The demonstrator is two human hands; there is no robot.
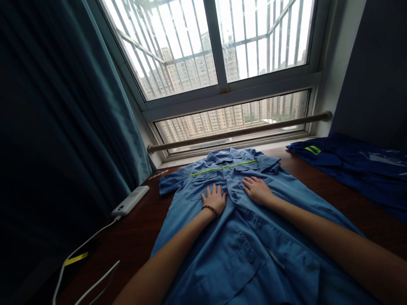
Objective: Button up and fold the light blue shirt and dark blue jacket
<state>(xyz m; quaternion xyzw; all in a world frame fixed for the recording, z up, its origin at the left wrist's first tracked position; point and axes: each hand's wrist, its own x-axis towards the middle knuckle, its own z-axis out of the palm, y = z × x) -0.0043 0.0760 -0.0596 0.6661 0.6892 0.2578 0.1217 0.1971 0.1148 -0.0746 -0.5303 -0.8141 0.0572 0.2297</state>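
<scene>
A light blue work shirt (251, 250) with a yellow-green stripe across the chest lies spread front-up on a dark wooden table (136, 233), collar toward the window. My left hand (214, 199) rests flat on the shirt's chest left of the button placket, fingers stretched out, a bead bracelet on the wrist. My right hand (257, 189) lies flat on the chest right of the placket, fingers also extended. Neither hand holds anything.
A white power bank (130, 200) with a white cable (85, 250) lies at the table's left edge beside a teal curtain (63, 118). Darker blue garments (356, 165) are piled at the right. A window (222, 63) with a rail runs behind.
</scene>
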